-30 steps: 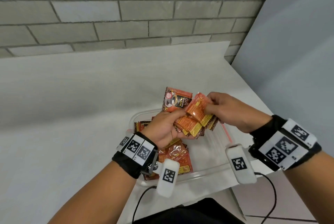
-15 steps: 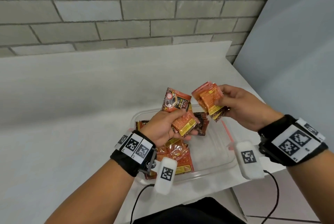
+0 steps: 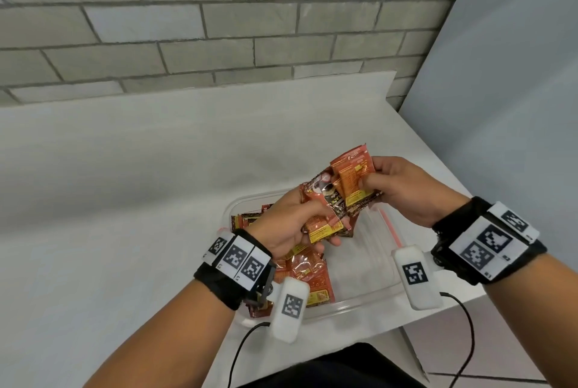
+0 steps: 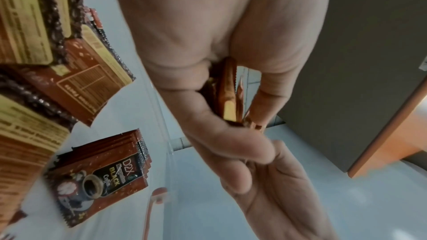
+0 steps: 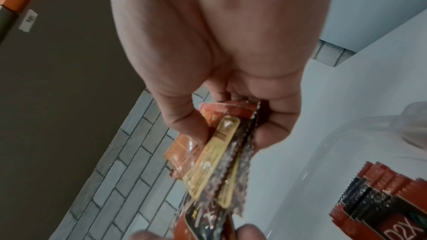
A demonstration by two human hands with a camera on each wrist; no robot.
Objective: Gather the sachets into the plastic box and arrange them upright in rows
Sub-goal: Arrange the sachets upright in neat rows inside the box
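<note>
Over the plastic box (image 3: 350,300), left hand (image 3: 287,225) and right hand (image 3: 403,187) both pinch bunched sachets (image 3: 341,196) in curled fingers (image 3: 369,182).

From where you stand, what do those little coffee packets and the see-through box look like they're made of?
The sachets look like glossy foil-laminate film: they glint, crinkle, and have serrated sealed edges, though plain plastic film is possible. The plastic box seems clear, rigid plastic: the white table shows through its walls, and its rim catches highlights.
</note>
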